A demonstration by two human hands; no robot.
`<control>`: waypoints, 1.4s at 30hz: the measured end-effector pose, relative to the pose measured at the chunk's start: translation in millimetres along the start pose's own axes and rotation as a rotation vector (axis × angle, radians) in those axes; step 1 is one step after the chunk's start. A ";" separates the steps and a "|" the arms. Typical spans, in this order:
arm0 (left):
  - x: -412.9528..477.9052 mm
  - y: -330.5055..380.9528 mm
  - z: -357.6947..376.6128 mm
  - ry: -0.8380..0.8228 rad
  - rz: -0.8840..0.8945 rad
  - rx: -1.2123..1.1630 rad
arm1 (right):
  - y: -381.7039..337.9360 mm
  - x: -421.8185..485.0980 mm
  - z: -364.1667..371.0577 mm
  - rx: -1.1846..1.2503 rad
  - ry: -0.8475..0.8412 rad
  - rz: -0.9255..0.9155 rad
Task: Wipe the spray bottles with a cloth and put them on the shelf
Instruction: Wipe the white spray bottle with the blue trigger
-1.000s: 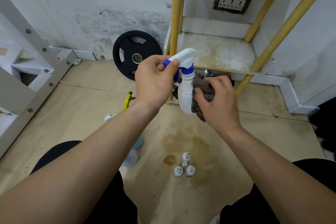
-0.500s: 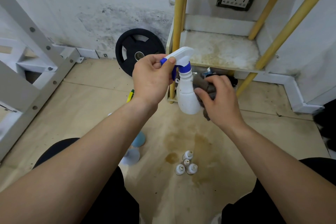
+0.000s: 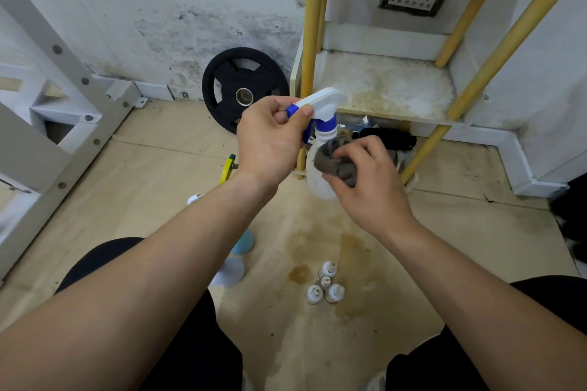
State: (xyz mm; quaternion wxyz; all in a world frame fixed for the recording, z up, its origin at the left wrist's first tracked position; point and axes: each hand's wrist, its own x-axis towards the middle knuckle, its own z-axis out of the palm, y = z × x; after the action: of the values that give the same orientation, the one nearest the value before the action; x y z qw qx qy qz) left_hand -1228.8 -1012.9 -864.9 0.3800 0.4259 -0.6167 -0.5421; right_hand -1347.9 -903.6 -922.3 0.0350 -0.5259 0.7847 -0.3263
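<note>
White spray bottle, nozzle pinched in left hand, grey cloth against it, clutched in right hand.

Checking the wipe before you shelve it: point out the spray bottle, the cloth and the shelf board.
spray bottle [image 3: 327, 98]: head view, white trigger head.
cloth [image 3: 329, 162]: head view, bunched grey middle.
shelf board [image 3: 387, 86]: head view, bare stained top.

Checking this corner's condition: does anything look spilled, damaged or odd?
Yes. Brownish stains mark the floor beside the small white bottles, like a dried spill. The shelf board is blotched yellow-brown, and the wall behind the weight plate has dark, mould-like patches.
</note>
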 end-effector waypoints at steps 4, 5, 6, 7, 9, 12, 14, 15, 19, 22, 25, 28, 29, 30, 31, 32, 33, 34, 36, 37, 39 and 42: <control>1.8 -1.3 -3.9 0.010 0.014 0.032 | 7.7 10.1 -10.8 0.153 0.124 0.251; 1.9 -1.4 -4.3 0.005 0.015 0.032 | 6.1 12.7 -16.0 0.210 0.234 0.245; 1.6 -2.1 -3.9 -0.006 0.016 0.032 | 2.6 15.0 -21.3 0.252 0.342 0.209; -0.3 -2.4 -2.7 -0.024 0.021 0.032 | -3.2 16.4 -26.3 0.266 0.426 0.151; -7.2 -3.1 3.2 -0.075 0.033 0.020 | -16.4 17.1 -29.9 0.256 0.470 0.023; -16.7 -2.8 12.2 -0.096 0.019 -0.029 | -18.3 14.2 -20.3 0.239 0.363 -0.052; -17.4 -1.5 12.2 -0.068 0.020 -0.030 | -8.3 17.5 -17.4 0.264 0.343 0.075; -16.8 -1.0 11.1 -0.060 0.034 -0.020 | -3.6 18.9 -17.7 0.298 0.333 0.169; -17.2 -1.8 10.0 -0.049 0.089 0.009 | -2.0 18.9 -20.2 0.426 0.272 0.269; -16.3 -4.3 10.6 -0.008 0.104 0.022 | -12.2 16.8 -19.4 0.451 0.208 0.252; -19.3 -1.8 11.1 -0.010 0.122 0.025 | -15.1 15.3 -19.8 0.468 0.116 0.259; -32.0 3.0 14.0 -0.058 0.146 0.009 | -13.0 18.0 -20.8 0.489 0.108 0.289; -35.5 4.4 14.7 -0.064 0.155 0.010 | -10.9 19.4 -21.0 0.486 0.113 0.294; -37.5 5.4 14.8 -0.064 0.167 0.020 | -9.0 20.5 -21.4 0.478 0.112 0.293; -38.5 6.1 14.1 -0.066 0.178 0.035 | -7.5 21.2 -22.2 0.472 0.102 0.290; -38.6 6.7 12.5 -0.078 0.186 0.054 | -6.8 21.5 -23.6 0.476 0.091 0.283; -38.4 7.7 9.9 -0.111 0.188 0.068 | -6.3 21.8 -25.6 0.480 0.080 0.272; -37.6 8.8 6.0 -0.173 0.185 0.071 | -6.5 22.2 -28.1 0.485 0.072 0.262; -34.5 10.9 -3.6 -0.360 0.197 0.061 | -4.1 23.6 -33.1 0.509 0.058 0.251; -31.2 11.6 -9.0 -0.441 0.201 0.059 | -2.3 24.5 -34.8 0.520 0.051 0.241; -20.3 9.0 -19.0 -0.520 0.168 0.057 | 0.6 25.7 -36.8 0.506 0.035 0.206; -4.8 -2.7 -25.1 -0.525 0.154 0.130 | -2.1 26.7 -38.2 0.512 0.001 0.147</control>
State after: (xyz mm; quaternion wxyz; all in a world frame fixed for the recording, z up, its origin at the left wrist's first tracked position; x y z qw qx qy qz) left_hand -1203.4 -1017.2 -864.6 0.2194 0.2464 -0.7579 -0.5629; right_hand -1373.3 -908.7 -883.5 0.1902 -0.4414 0.7128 -0.5107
